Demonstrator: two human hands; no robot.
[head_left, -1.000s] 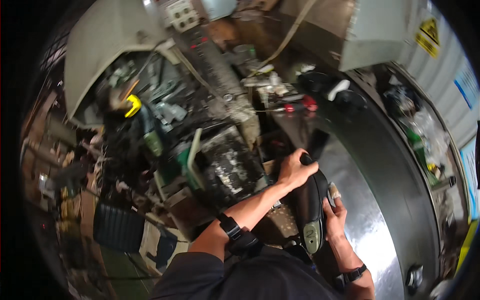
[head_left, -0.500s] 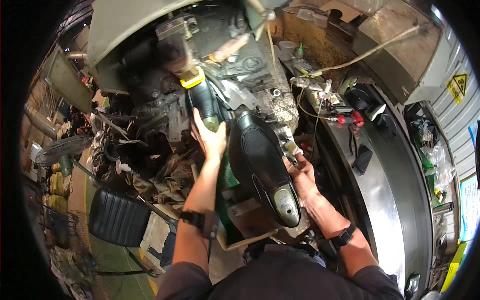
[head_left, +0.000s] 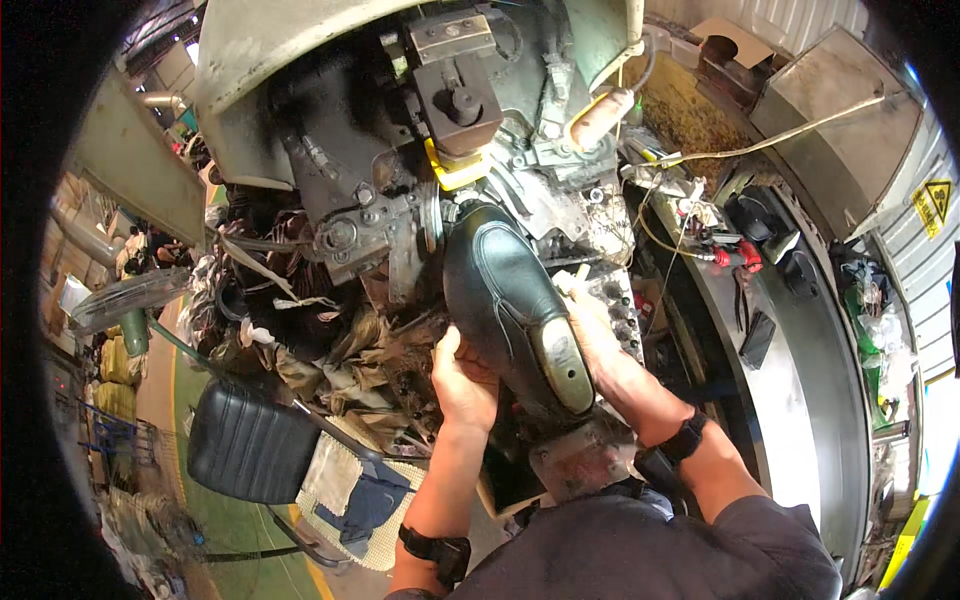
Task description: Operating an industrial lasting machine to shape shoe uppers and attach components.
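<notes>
I see one sign, a yellow triangle sign (head_left: 938, 190) with a black border, on a pale rectangular plate fixed to the corrugated wall at the far right. Above the machine, at the top right, there is an open brown cardboard box (head_left: 728, 48) with its flap raised. At the left edge I see yellow-green sacks (head_left: 116, 385) stacked near the floor, and a small pale label-like panel (head_left: 72, 296) above them, too blurred to tell more
</notes>
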